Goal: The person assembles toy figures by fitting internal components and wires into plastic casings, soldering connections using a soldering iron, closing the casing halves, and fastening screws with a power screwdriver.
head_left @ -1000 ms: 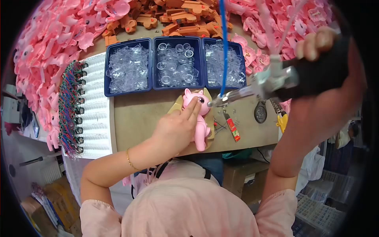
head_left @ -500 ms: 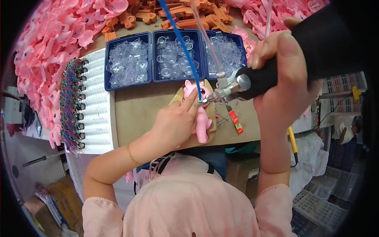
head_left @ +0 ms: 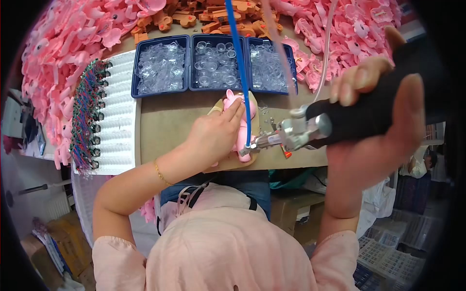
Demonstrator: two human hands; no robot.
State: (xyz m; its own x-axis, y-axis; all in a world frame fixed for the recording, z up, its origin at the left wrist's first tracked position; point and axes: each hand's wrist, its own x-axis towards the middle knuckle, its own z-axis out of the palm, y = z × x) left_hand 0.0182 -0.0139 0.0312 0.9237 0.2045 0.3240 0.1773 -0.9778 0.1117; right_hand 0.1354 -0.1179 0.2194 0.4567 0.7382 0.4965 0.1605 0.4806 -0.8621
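My left hand point(head_left: 211, 133) presses its outstretched fingers on a pink toy animal point(head_left: 232, 101), which lies in a tan holder point(head_left: 217, 107) on the table. Part of the toy is hidden under the hand. My right hand point(head_left: 371, 128) is wrapped round a black power screwdriver point(head_left: 357, 120) with a metal nose point(head_left: 269, 140) and a blue tube point(head_left: 240, 63). The tip of the nose is over the lower end of the toy; whether it touches, I cannot tell.
Three blue bins point(head_left: 162, 90) hold clear plastic parts. At left, a white tray point(head_left: 127, 111) carries wired parts point(head_left: 87, 116). Pink toy parts point(head_left: 58, 48) are heaped at left and far right, with orange parts point(head_left: 228, 19) between them. Small bits lie beside the holder.
My right hand has brought the screwdriver nearer to me, its tip moving from the toy's head end to its lower end. My left hand stays on the toy.
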